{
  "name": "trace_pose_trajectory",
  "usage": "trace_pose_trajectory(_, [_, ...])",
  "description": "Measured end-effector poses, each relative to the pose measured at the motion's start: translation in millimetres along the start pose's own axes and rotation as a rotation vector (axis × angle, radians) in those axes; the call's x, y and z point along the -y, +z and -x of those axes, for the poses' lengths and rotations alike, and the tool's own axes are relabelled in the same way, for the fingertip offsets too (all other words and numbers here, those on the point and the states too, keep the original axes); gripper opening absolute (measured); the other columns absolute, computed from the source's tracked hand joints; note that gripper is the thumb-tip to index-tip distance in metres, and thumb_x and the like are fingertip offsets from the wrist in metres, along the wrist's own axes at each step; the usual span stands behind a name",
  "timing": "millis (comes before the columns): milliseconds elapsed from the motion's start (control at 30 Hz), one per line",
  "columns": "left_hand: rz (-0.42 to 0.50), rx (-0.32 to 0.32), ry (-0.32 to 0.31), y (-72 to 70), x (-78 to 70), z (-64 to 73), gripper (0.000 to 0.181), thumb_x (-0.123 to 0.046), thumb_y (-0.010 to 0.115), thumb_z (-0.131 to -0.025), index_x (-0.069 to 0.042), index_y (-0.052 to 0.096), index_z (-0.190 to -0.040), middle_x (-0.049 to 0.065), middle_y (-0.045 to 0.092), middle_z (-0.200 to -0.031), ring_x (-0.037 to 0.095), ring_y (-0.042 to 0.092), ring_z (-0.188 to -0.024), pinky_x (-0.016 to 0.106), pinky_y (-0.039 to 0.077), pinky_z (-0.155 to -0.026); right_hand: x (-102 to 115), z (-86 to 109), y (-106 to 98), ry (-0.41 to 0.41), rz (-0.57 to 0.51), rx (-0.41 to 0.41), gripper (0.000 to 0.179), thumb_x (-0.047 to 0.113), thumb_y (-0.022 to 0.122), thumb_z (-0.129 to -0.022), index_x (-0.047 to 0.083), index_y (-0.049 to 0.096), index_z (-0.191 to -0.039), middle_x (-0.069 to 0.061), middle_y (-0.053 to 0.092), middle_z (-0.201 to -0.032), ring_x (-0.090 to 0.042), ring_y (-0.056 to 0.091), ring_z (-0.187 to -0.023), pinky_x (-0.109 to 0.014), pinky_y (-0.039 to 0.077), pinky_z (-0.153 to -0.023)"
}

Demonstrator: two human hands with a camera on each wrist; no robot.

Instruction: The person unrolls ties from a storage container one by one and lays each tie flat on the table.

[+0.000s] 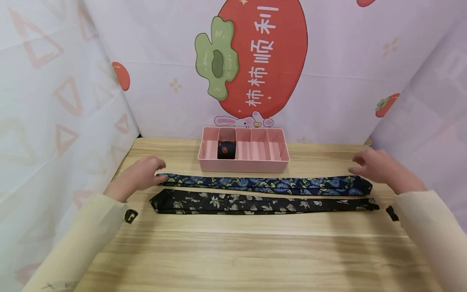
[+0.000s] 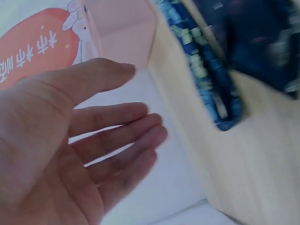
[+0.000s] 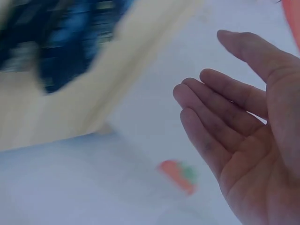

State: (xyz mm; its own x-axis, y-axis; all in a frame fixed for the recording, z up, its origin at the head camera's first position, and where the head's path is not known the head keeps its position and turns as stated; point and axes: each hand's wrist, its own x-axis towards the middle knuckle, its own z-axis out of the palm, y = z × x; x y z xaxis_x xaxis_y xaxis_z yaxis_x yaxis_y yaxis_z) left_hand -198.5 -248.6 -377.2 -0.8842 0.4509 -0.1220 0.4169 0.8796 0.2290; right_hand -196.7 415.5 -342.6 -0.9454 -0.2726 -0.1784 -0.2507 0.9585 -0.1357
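A navy necktie (image 1: 233, 183) with blue and yellow patterning lies stretched across the wooden table, its wide pointed end at the right. Closer to the person, a black necktie (image 1: 255, 204) with pale flowers runs beside it, wide end at the left. My left hand (image 1: 140, 172) hovers near the narrow left end of the navy tie; its fingers are loosely bent around nothing in the left wrist view. Over at the wide right end, my right hand (image 1: 377, 165) is likewise raised, with relaxed, slightly curved fingers (image 3: 225, 112) and no object in the palm.
Behind the ties stands a pink divided box (image 1: 244, 165). A dark rolled tie (image 1: 226, 150) with a reddish motif sits in its second compartment from the left. Printed cloth (image 1: 164, 101) hangs at the back and both sides of the table (image 1: 233, 251).
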Motion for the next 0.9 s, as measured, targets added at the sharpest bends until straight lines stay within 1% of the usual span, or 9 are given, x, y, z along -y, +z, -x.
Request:
trace_pose_trajectory(100, [-0.007, -0.01, -0.015, -11.7, -4.2, -23.3, 0.05, -0.02, 0.069, -0.101, 0.014, 0.06, -0.135, 0.034, 0.065, -0.135, 0.051, 0.062, -0.126, 0.062, 0.05, -0.108, 25.7, -23.0, -17.7, -0.043, 0.049, 0.005, 0.049, 0.024, 0.073, -0.098, -0.016, 0.064, -0.124, -0.033, 0.071, -0.111, -0.048, 0.069, -0.098, -0.061, 0.057, -0.086])
trace_pose_trajectory(133, [-0.004, -0.013, -0.022, -14.9, -5.8, -31.3, 0.054, -0.021, 0.068, -0.101, 0.015, 0.056, -0.139, 0.035, 0.061, -0.14, 0.052, 0.058, -0.131, 0.063, 0.047, -0.111, 35.5, -30.6, -23.3, -0.047, 0.056, 0.01, 0.052, 0.026, 0.073, -0.098, -0.016, 0.063, -0.127, -0.035, 0.07, -0.116, -0.05, 0.068, -0.104, -0.062, 0.056, -0.091])
trace_pose_trajectory(167, [0.001, -0.017, -0.029, -17.4, -7.3, -39.6, 0.057, -0.023, 0.067, -0.102, 0.015, 0.053, -0.143, 0.036, 0.058, -0.144, 0.053, 0.055, -0.135, 0.064, 0.044, -0.114, 45.9, -37.8, -29.2, -0.055, 0.064, 0.016, 0.056, 0.026, 0.074, -0.098, -0.017, 0.06, -0.132, -0.037, 0.067, -0.125, -0.053, 0.066, -0.115, -0.065, 0.054, -0.098])
trace_pose_trajectory(267, [0.025, -0.023, -0.063, -21.6, -11.5, -61.6, 0.066, -0.027, 0.065, -0.103, 0.014, 0.044, -0.151, 0.036, 0.048, -0.154, 0.052, 0.045, -0.145, 0.063, 0.037, -0.121, 77.1, -60.5, -43.4, -0.062, 0.064, 0.039, 0.061, 0.029, 0.074, -0.099, -0.014, 0.056, -0.139, -0.036, 0.061, -0.138, -0.054, 0.058, -0.129, -0.067, 0.047, -0.108])
trace_pose_trajectory(367, [0.06, -0.029, -0.086, -20.4, -15.6, -81.3, 0.075, -0.034, 0.063, -0.104, 0.012, 0.034, -0.157, 0.035, 0.038, -0.162, 0.051, 0.036, -0.152, 0.063, 0.031, -0.125, 108.9, -83.0, -54.1, -0.065, 0.067, 0.058, 0.065, 0.031, 0.074, -0.098, -0.01, 0.054, -0.145, -0.034, 0.057, -0.146, -0.053, 0.051, -0.138, -0.066, 0.043, -0.114])
trace_pose_trajectory(500, [0.085, -0.043, -0.088, -11.1, -22.7, -101.9, 0.088, -0.044, 0.06, -0.104, 0.012, 0.024, -0.161, 0.034, 0.028, -0.167, 0.052, 0.027, -0.156, 0.061, 0.023, -0.13, 150.4, -111.8, -64.3, -0.085, 0.076, 0.08, 0.069, 0.032, 0.076, -0.097, -0.004, 0.051, -0.151, -0.029, 0.054, -0.152, -0.048, 0.049, -0.142, -0.063, 0.044, -0.116])
trace_pose_trajectory(600, [0.107, -0.064, -0.072, 0.6, -29.7, -112.4, 0.097, -0.05, 0.06, -0.102, 0.013, 0.018, -0.162, 0.034, 0.023, -0.169, 0.05, 0.023, -0.159, 0.059, 0.02, -0.131, 179.2, -131.4, -65.7, -0.151, 0.05, 0.07, 0.072, 0.031, 0.08, -0.095, 0.003, 0.049, -0.154, -0.021, 0.055, -0.153, -0.041, 0.051, -0.142, -0.06, 0.047, -0.116])
trace_pose_trajectory(767, [0.149, -0.109, -0.022, 23.9, -43.9, -123.4, 0.109, -0.055, 0.064, -0.098, 0.013, 0.011, -0.163, 0.033, 0.014, -0.172, 0.047, 0.015, -0.162, 0.055, 0.017, -0.133, 217.1, -157.6, -54.7, -0.262, 0.081, 0.069, 0.067, 0.032, 0.081, -0.094, 0.005, 0.054, -0.149, -0.016, 0.063, -0.145, -0.033, 0.062, -0.13, -0.053, 0.054, -0.11])
trace_pose_trajectory(900, [0.075, -0.101, -0.033, 39.2, -55.5, -128.5, 0.111, -0.065, 0.054, -0.098, 0.012, 0.008, -0.164, 0.03, 0.007, -0.175, 0.044, 0.007, -0.165, 0.051, 0.01, -0.135, 242.7, -175.3, -39.4, -0.3, 0.087, 0.095, 0.069, 0.036, 0.081, -0.094, 0.005, 0.055, -0.15, -0.016, 0.062, -0.146, -0.032, 0.06, -0.132, -0.05, 0.054, -0.111])
